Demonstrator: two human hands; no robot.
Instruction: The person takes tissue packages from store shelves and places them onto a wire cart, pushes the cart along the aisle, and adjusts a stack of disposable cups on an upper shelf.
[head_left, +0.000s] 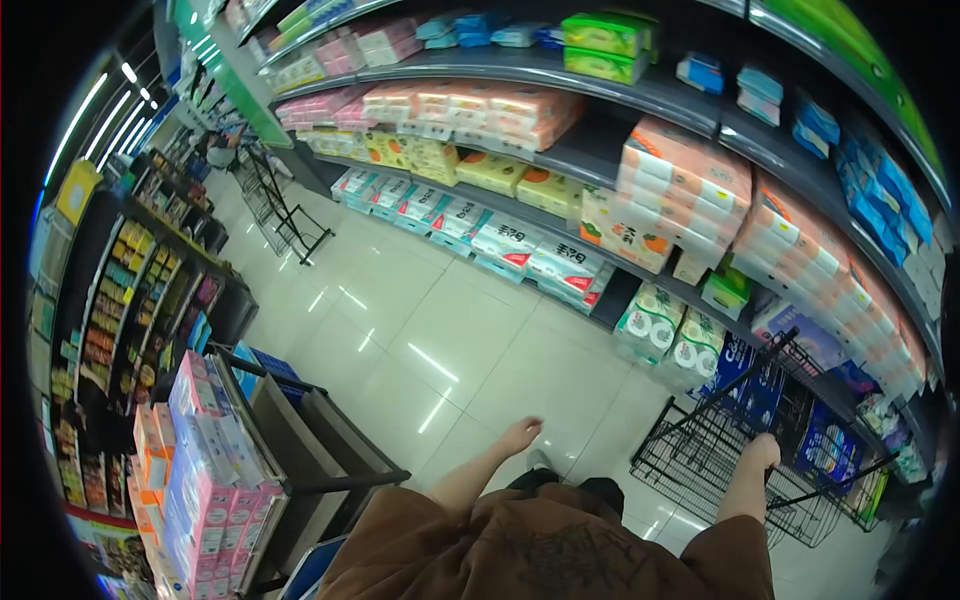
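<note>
Over the pale tiled floor, my left hand [522, 436] hangs in front of my body, touching nothing; its fingers look loosely curled and are too blurred to make out. On the right, my right hand [766, 452] is closed round the bar of a black wire cart [690, 450]. The cart stands beside the lower shelf, close to dark blue packs [735, 380] and white-green rolls of tissue [692, 345].
Shelves [540, 68] of tissue packs curve along the top and right. A dark rack [330, 440] with stacked pink boxes [215, 500] stands at the lower left. Farther up the aisle are another black cart [280, 215] and a person [222, 150]. Tiled floor [400, 310] runs between.
</note>
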